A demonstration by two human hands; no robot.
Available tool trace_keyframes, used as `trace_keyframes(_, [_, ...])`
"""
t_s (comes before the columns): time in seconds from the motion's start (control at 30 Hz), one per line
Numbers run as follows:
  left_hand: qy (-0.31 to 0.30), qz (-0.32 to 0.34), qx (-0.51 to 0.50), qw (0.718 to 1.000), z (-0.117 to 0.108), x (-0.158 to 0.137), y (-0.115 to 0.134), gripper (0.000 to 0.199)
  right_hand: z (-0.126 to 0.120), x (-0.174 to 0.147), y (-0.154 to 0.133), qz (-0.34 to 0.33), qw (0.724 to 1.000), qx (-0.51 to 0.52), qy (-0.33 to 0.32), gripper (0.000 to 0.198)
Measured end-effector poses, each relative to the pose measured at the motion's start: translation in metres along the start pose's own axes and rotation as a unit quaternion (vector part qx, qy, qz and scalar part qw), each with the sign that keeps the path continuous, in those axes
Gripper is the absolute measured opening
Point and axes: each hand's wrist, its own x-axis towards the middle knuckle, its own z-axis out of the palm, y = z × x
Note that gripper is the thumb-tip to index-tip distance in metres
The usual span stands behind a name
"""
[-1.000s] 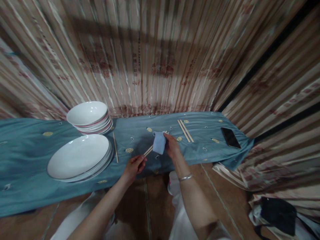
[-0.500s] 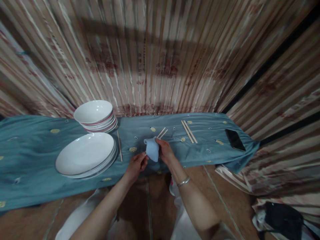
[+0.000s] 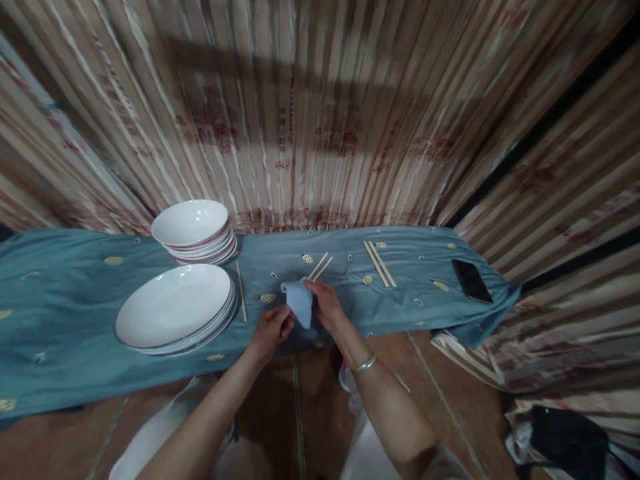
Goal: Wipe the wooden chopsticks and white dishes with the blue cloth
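A pale blue cloth [image 3: 301,303] hangs folded over a pair of light wooden chopsticks [image 3: 320,267], whose upper ends stick out past it. My right hand [image 3: 325,303] is closed on the cloth where it wraps the chopsticks. Lower down, my left hand [image 3: 273,328] pinches at the cloth's left side, in line with the chopsticks' other ends; the fingers mostly hide these. Both hands are above the front part of the table. To the right lies another pair of chopsticks [image 3: 380,264], and a single chopstick [image 3: 241,291] rests left of my hands.
A stack of white oval plates [image 3: 175,307] stands on the left, with stacked white bowls [image 3: 193,223] behind it. A black phone [image 3: 471,281] lies at the right end of the teal tablecloth [image 3: 340,320]. Striped curtains [image 3: 320,133] hang close behind the table.
The cloth and both hands have shifted slightly left. More of the chopsticks' upper ends shows above the cloth, and its lower corner now hangs in a point.
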Motion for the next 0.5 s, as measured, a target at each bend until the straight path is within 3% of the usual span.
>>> trace_keyframes(0.33, [-0.008,-0.023,0.013,1.0,-0.001,-0.009,0.0,0.048,-0.036,0.019,-0.036,-0.058,0.994,0.044,0.086,0.012])
trace_keyframes(0.5, [-0.01,-0.028,0.016,0.999,-0.001,-0.012,0.001,0.047,-0.044,0.021,-0.044,-0.053,0.992,0.06,0.099,0.012])
